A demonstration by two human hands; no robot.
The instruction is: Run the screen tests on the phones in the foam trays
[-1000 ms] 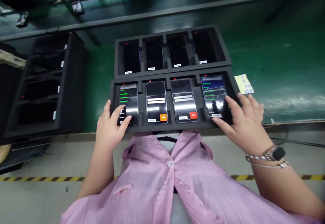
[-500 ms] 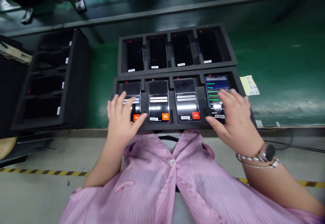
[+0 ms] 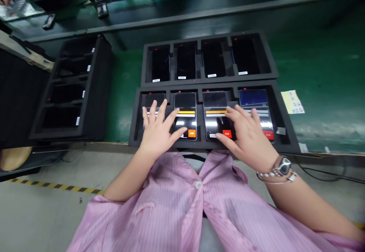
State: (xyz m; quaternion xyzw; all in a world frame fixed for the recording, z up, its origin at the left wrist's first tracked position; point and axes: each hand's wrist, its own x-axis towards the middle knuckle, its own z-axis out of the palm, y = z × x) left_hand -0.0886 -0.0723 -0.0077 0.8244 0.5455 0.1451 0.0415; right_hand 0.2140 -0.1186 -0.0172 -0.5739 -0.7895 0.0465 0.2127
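**Left hand and right hand spread over phones**

Nearest is the wearer's pink striped shirt, with a watch on the right wrist. Four phones lie face up, each in its own slot of the black front tray. The left fingers fan out, gripping nothing, over the leftmost phone and the one beside it. The right fingers, also outstretched and gripping nothing, cover parts of the other two; whether any fingertip touches glass, I cannot tell. Yellow bars cross the middle pair. Just beyond, a back tray holds four dark phones. A yellow sheet lies to the right on the green bench.
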